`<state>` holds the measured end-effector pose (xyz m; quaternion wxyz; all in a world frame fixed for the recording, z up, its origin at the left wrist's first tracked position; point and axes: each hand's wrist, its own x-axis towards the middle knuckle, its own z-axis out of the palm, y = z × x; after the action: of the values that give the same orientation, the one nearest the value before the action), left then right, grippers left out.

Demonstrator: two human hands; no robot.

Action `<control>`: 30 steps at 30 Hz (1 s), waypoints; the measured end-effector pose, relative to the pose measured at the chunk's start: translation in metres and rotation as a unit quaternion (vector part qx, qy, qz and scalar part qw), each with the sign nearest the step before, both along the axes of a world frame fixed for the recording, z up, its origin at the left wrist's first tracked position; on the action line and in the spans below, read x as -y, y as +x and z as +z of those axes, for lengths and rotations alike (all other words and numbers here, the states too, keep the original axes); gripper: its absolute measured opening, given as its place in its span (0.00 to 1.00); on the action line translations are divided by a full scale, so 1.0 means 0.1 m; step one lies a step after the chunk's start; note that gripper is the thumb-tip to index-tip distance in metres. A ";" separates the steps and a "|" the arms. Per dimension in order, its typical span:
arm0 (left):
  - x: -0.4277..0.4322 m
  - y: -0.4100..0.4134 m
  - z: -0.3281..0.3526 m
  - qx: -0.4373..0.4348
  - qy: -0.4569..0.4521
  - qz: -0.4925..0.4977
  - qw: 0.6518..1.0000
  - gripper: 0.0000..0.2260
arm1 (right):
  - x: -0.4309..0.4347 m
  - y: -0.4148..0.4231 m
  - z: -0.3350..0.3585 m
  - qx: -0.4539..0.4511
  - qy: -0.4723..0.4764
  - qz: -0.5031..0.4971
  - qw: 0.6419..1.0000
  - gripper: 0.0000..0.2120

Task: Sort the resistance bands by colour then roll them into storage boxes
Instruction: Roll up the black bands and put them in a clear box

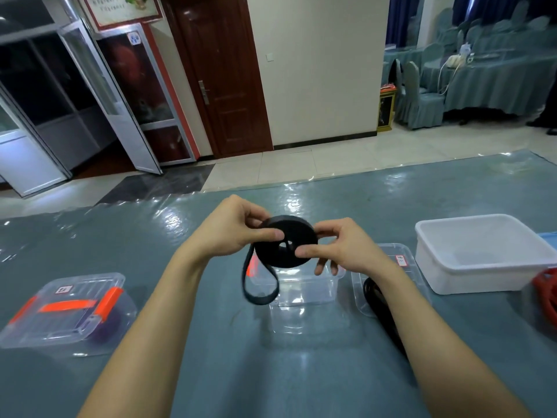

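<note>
Bare forearms [144,342] come in closest, both stretched out over the table [211,381]. It's covered in a blue-grey cloth with a shiny clear plastic sheet on top that's picking up a lot of glare.

Room-wise: pale tiled floor [301,167] past the table edge, a dark brown wooden door [223,76] in a cream wall, aluminium-framed glass doors [114,95] off to the left, and way back on the right some chairs [416,98] and tables in teal covers.

Held up above the table is the black band [286,242], mostly wound into a flat coil. The left hand [229,230] pinches the coil's left side, thumb on the face and fingers over the rim. The right hand [346,251] pinches the right side the same way, thumb in front and fingers behind. A loose loop of the band dangles off the coil's lower left.

Containers, 4 of them:
- open clear box [304,294] right under the hands, with the dangling loop hanging at its left end
- closed clear box [66,309] on the left with orange clips, something purple [105,327] showing through inside
- flat clear piece [388,267] on the right with a red-edged label, lid or tray, can't tell; a second black band [378,300] lies across it
- white tub [482,254] further right, with an orange band [547,294] just in front of it at the frame edge
</note>
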<state>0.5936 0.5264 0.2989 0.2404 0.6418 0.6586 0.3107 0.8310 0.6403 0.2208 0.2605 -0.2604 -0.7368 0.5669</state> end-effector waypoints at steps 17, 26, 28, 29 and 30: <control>-0.09 -0.08 0.13 -0.130 -0.031 -0.059 0.989 0.09 | 0.03 -0.22 0.22 0.007 0.095 0.033 0.995 0.04; 0.11 -0.17 -0.12 0.144 0.066 0.027 0.987 0.13 | -0.02 -0.14 0.01 -0.210 -0.076 -0.052 0.973 0.05; 0.10 -0.16 -0.12 0.122 0.066 0.041 0.989 0.10 | -0.01 -0.15 -0.05 -0.206 -0.097 -0.039 0.973 0.07; 0.10 -0.17 -0.11 0.103 0.056 0.045 0.992 0.09 | -0.01 -0.14 -0.07 -0.190 -0.106 -0.020 0.976 0.08; 0.10 -0.18 -0.09 0.085 0.041 0.046 0.994 0.09 | -0.02 -0.13 -0.09 -0.164 -0.112 0.002 0.980 0.09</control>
<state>0.5755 0.5163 0.2896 0.2544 0.5911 0.6517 0.4015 0.8183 0.6419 0.2120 0.3456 -0.1897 -0.6168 0.6813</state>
